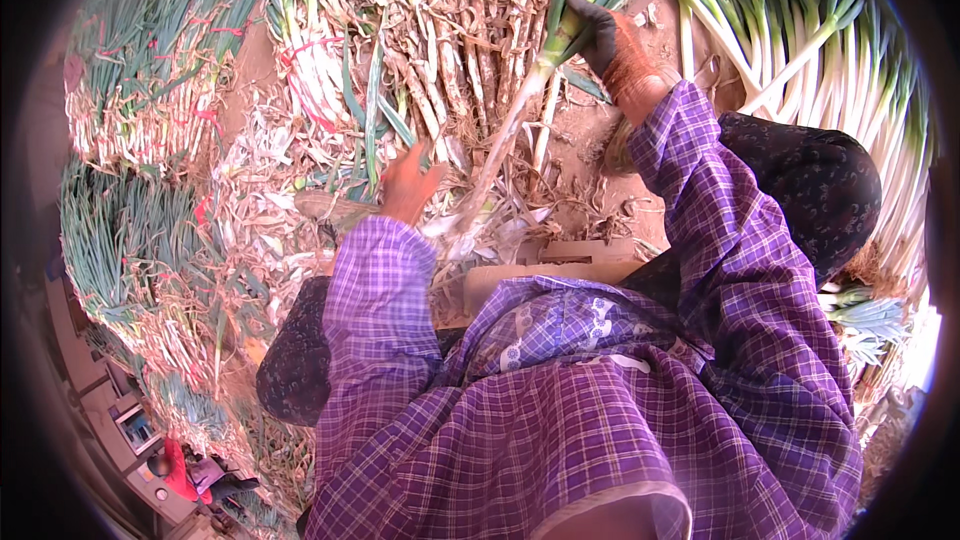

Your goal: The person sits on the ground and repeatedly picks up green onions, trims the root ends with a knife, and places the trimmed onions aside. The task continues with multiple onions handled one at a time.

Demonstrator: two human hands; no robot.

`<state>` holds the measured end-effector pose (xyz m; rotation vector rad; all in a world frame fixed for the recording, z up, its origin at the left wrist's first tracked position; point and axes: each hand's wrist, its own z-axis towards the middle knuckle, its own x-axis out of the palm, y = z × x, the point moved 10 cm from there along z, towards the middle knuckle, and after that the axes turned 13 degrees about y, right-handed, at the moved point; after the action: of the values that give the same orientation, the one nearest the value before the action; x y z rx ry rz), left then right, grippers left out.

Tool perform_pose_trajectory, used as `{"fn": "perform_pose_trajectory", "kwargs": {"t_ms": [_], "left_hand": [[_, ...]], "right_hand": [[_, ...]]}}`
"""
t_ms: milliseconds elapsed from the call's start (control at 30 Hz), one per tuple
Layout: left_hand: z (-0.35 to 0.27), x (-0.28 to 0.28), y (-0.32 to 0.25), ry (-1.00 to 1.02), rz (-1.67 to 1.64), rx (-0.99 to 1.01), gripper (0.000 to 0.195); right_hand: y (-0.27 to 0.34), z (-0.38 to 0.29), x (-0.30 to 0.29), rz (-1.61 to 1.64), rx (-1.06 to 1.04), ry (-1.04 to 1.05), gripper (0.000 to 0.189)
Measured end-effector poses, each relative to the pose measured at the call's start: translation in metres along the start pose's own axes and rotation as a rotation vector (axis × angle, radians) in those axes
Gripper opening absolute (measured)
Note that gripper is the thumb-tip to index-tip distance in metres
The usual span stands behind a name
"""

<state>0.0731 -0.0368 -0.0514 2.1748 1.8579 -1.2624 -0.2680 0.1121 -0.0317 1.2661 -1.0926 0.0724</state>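
My right hand (619, 52), dark at the fingertips, grips a long green onion (517, 109) where its green leaves meet the stalk. The pale stalk slants down to the left, and its lower end is blurred over peeled skins. To the left of that stalk is my left hand (411, 181), smeared by motion. A loose green leaf (394, 120) reaches toward its fingers; whether they hold it is unclear. Beyond both hands lies a heap of unpeeled green onions (465, 37) with dry brown skins.
Cleaned green onions (832, 82) with white stalks lie at the right. Tied bundles (311, 52) with red ties stand at the left. Peeled skins (262, 187) litter the ground around a pale block (540, 277) before me. A person in red (184, 472) is far off at lower left.
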Motion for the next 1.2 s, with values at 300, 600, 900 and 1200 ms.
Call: {"fn": "perform_pose_trajectory", "kwargs": {"t_ms": [300, 600, 900, 1200], "left_hand": [[0.008, 0.026, -0.148, -0.469, -0.529, 0.593, 0.019], [-0.034, 0.169, -0.153, 0.383, 0.466, 0.631, 0.011], [-0.068, 0.0, -0.168, -0.641, 0.216, 0.707, 0.04], [-0.013, -0.005, -0.127, -0.152, -1.17, 0.819, 0.019]], "right_hand": [[-0.024, -0.037, 0.051, -0.476, 0.097, -0.099, 0.033], [-0.03, -0.019, 0.036, -0.287, 0.088, -0.223, 0.026], [-0.013, -0.016, 0.051, -0.38, 0.032, -0.138, 0.03], [-0.017, -0.034, 0.119, 0.26, 0.118, 0.676, 0.048]]}}
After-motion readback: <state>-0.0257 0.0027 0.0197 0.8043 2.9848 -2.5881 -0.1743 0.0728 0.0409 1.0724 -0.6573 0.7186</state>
